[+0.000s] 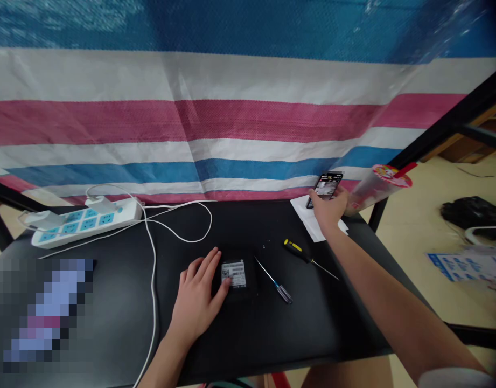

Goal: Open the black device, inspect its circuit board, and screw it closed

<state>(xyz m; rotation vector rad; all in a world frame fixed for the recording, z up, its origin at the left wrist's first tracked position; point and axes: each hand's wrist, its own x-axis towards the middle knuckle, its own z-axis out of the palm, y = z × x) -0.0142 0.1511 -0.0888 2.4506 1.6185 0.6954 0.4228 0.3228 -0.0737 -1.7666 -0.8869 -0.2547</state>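
My left hand [200, 293] lies over the left side of a flat black box [251, 275], fingers stretched out and thumb on its white printed label [233, 274]. At the back right of the table, my right hand [332, 207] grips a smartphone [327, 186] by its sides, with the lit screen facing me. Under the phone is a white paper sheet or napkin [310, 218]. Beside the box lies a screwdriver with a clear, bluish handle [283, 292]. A yellow-and-black screwdriver [298, 249] is further right, and tiny screw-like pieces [266, 244] sit behind the box.
A white power strip [90, 222] with plugged-in adapters stands at the back left, its white cables [153, 269] crossing the black table [304, 334]. A sealed plastic cup with a red straw [377, 188] is by my right hand. Striped sheeting [199, 118] hangs behind; a blurred-out object [49, 312] lies left.
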